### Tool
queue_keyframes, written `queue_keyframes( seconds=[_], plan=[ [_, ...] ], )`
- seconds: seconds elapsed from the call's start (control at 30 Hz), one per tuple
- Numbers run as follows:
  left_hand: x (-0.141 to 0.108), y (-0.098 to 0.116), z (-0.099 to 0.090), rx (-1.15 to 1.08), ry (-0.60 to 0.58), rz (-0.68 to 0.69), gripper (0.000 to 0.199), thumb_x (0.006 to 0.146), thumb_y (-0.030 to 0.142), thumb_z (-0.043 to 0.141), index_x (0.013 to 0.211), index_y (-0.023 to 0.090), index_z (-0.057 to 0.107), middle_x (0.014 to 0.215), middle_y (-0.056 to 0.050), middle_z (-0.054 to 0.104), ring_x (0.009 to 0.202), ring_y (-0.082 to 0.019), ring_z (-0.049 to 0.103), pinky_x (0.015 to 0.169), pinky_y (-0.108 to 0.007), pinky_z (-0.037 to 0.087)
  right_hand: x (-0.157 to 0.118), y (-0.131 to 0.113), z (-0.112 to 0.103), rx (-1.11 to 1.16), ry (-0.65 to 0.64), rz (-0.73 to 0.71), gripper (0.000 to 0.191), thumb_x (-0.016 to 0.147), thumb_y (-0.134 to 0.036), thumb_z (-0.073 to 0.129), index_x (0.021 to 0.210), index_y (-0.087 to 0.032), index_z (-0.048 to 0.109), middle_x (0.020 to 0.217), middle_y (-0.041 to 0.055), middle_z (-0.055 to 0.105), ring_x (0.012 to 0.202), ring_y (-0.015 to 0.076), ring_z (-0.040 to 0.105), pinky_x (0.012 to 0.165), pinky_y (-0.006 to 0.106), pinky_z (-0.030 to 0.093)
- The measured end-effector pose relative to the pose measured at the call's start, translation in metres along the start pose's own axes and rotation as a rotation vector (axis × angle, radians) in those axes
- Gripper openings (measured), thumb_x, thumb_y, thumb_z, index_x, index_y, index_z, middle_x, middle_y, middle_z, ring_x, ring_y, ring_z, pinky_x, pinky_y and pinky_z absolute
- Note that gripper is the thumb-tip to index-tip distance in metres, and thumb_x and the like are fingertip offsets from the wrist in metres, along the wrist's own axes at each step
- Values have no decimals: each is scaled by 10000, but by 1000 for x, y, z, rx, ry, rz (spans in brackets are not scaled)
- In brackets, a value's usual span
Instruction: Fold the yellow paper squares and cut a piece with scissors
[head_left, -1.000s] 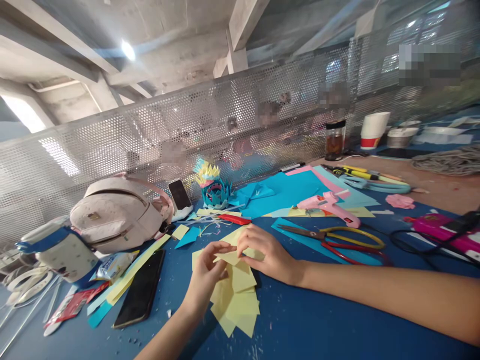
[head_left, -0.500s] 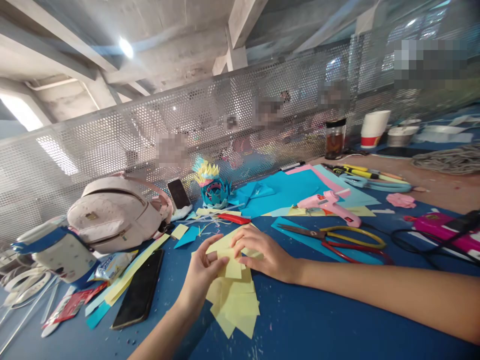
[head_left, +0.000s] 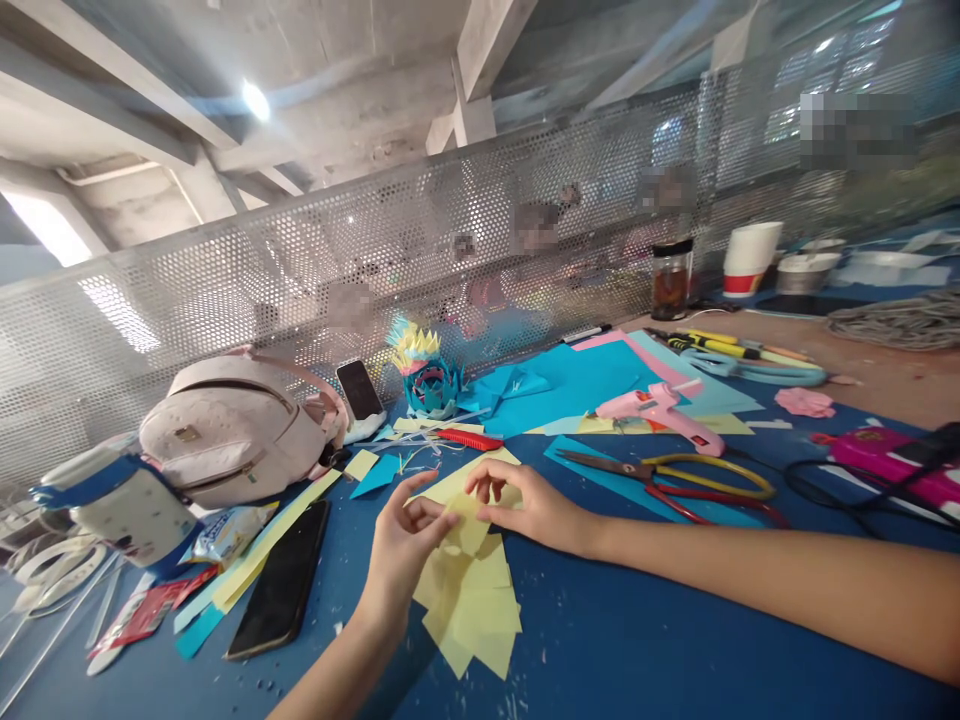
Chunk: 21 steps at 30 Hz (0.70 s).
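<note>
Over a pile of yellow paper pieces on the blue table, a small yellow paper piece is pinched between the thumb and fingers of my left hand. My right hand touches the same piece from the right, its thumb and curled fingers at the paper's edge. Behind my hands lies a red-handled cutter. Scissors with yellow and red handles rest on blue paper to the right, below a pink glue gun.
At the left are a pale backpack, a black phone and a patterned bag. Farther back stand a folded-paper piece and blue sheets. A jar and paper cups are at the back right.
The small yellow paper piece between my hands has turned and tilted up, now showing a pointed shape. Both hands have shifted only slightly.
</note>
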<state>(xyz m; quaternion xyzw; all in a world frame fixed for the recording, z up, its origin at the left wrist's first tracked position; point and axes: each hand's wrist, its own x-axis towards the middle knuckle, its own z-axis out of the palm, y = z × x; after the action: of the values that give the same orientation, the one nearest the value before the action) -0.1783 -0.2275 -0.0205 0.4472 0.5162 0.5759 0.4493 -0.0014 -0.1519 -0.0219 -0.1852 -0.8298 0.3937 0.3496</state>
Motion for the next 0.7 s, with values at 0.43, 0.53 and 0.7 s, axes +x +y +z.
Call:
queue_keyframes(
  seconds=[0.43,0.53,0.7],
  plan=[
    [-3,-6,2,-72,32,29,469,602,233,793,1032,155,623,771,-38,722,702,-152,664,640,-219,518,4,13,2,135,4,68,203,726,-282,673,864,-159,588,769,-7,562,681,117,508,647,234,434],
    [-1,-12,0,-51,63,-32,250,592,263,798,760,126,672,625,-3,679,550,-110,617,563,-204,512,4,14,3,172,9,89,213,723,-292,673,863,-160,581,766,-10,544,656,108,493,617,225,428],
    [0,-17,-1,-62,83,-54,217,584,272,806,652,128,659,583,15,657,502,-82,583,555,-191,504,4,14,4,184,-10,81,230,726,-302,665,894,-165,586,781,-7,550,655,105,488,610,220,429]
  ],
)
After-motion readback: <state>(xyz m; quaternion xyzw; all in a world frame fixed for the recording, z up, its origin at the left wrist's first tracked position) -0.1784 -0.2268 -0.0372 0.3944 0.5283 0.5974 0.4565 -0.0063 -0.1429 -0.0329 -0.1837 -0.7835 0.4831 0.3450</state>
